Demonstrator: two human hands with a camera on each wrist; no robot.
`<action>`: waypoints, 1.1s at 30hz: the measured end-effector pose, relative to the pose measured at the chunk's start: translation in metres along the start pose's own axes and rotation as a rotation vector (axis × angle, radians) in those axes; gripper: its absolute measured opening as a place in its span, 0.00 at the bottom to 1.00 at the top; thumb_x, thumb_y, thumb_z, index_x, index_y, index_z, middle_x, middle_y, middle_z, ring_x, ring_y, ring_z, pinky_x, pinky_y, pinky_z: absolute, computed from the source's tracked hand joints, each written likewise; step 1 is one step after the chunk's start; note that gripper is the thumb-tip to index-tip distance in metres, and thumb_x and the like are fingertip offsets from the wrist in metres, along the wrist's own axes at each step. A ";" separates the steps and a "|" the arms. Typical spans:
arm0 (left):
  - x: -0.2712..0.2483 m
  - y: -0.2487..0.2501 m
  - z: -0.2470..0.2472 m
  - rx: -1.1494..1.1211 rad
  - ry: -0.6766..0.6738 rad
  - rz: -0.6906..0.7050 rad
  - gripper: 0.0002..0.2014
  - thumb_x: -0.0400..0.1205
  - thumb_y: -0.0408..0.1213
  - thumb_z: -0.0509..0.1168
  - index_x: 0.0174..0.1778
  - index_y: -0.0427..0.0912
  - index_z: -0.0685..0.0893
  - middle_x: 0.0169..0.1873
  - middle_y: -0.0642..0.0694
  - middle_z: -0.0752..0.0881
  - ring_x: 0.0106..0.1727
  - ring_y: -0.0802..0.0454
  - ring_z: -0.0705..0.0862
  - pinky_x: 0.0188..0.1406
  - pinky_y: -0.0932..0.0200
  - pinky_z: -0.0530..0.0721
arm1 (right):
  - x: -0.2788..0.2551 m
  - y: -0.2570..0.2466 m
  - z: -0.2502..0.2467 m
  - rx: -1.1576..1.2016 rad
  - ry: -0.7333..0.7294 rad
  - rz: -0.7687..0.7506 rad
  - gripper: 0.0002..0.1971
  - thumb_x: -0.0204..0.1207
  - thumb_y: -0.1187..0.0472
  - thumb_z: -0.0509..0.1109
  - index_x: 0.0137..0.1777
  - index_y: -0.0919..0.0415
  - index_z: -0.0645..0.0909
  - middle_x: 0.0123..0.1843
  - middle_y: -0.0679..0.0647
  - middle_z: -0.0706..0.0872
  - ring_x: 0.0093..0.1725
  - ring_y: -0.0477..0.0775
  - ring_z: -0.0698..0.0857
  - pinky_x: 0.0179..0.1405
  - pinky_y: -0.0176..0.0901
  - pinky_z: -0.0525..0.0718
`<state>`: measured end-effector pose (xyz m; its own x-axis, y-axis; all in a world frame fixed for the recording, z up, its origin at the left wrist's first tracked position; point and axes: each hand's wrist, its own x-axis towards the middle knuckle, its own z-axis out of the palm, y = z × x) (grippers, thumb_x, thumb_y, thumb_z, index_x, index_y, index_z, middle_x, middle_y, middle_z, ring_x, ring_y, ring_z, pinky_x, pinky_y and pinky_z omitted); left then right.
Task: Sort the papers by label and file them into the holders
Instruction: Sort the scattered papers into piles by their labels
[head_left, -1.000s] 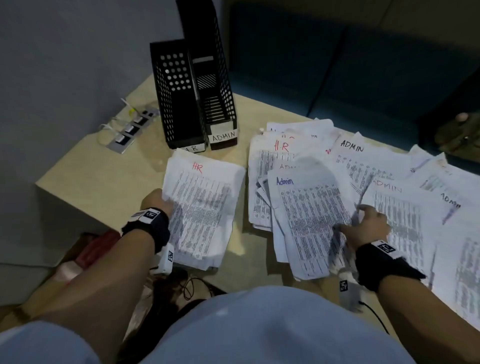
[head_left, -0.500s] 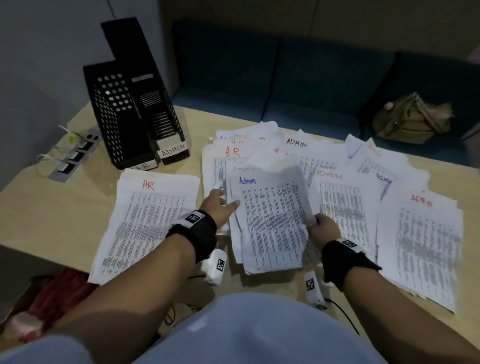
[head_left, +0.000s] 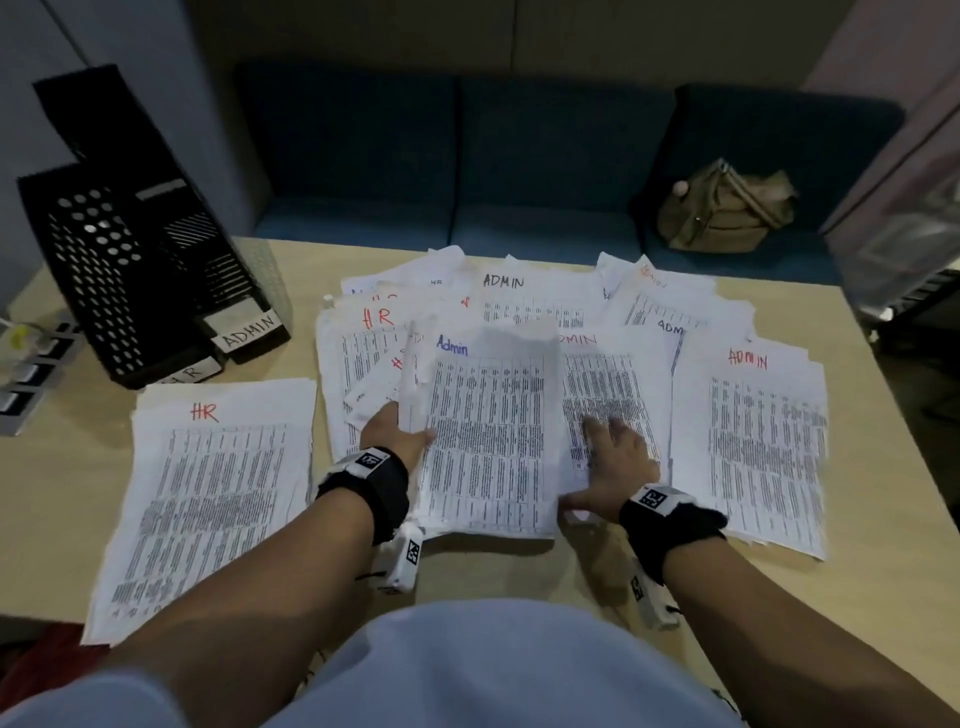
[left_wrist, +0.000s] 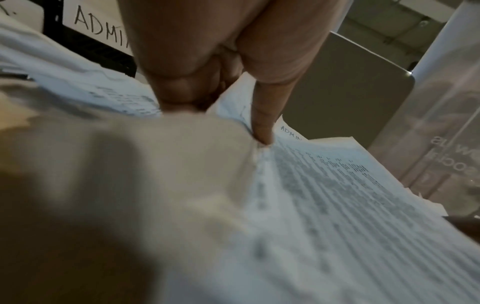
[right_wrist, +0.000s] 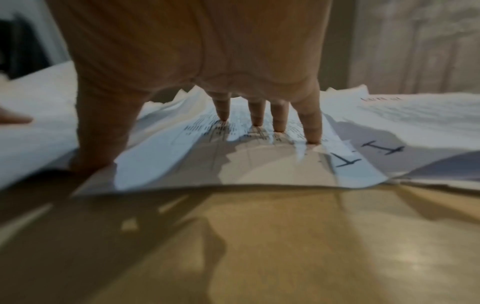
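A sheet headed "Admin" in blue (head_left: 488, 431) lies on top of the spread papers in the middle of the table. My left hand (head_left: 410, 431) pinches its left edge, thumb on top and fingers curled underneath (left_wrist: 182, 92). My right hand (head_left: 608, 441) lies just right of it, its straight fingers (right_wrist: 279, 121) pressing a sheet labelled ADMIN in red (head_left: 602, 384). An HR pile (head_left: 213, 493) sits at the front left. Two black perforated holders stand at the back left, one labelled HR (head_left: 104, 291), the other ADMIN (head_left: 208, 260).
Several more HR and ADMIN sheets (head_left: 763, 447) overlap across the wooden table (head_left: 519, 566). A power strip (head_left: 26, 374) lies at the left edge. Behind the table is a blue sofa (head_left: 467, 156) with a tan bag (head_left: 722, 213) on it.
My left hand left the HR pile and took hold of the Admin sheet's left edge. My right hand moved off that sheet's right edge and now presses flat on the neighbouring sheet.
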<state>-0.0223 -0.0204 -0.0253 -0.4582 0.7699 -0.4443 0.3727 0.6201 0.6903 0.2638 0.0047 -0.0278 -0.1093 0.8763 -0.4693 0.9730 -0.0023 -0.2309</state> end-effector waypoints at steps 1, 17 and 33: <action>-0.002 0.003 0.004 -0.023 0.028 -0.006 0.15 0.79 0.37 0.70 0.60 0.40 0.80 0.49 0.43 0.83 0.48 0.45 0.80 0.48 0.56 0.77 | -0.001 0.002 0.003 -0.022 -0.027 -0.001 0.65 0.49 0.32 0.79 0.82 0.41 0.42 0.85 0.54 0.43 0.84 0.66 0.47 0.75 0.75 0.57; 0.003 -0.007 -0.023 -0.272 0.349 -0.057 0.09 0.80 0.30 0.66 0.56 0.38 0.77 0.45 0.39 0.83 0.47 0.38 0.84 0.48 0.49 0.83 | -0.011 -0.009 0.006 0.106 0.174 -0.096 0.36 0.68 0.46 0.69 0.75 0.53 0.62 0.75 0.59 0.67 0.73 0.65 0.69 0.67 0.62 0.75; -0.027 0.035 0.033 -0.410 -0.076 0.024 0.27 0.80 0.54 0.68 0.71 0.46 0.73 0.61 0.50 0.80 0.62 0.47 0.79 0.62 0.54 0.76 | -0.025 -0.081 -0.030 0.174 0.122 -0.335 0.07 0.78 0.60 0.60 0.40 0.59 0.72 0.39 0.55 0.76 0.38 0.59 0.76 0.37 0.45 0.69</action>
<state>0.0302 -0.0143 -0.0082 -0.3864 0.8020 -0.4555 0.0230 0.5021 0.8645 0.1933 -0.0031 0.0281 -0.3794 0.8932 -0.2412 0.8374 0.2207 -0.5001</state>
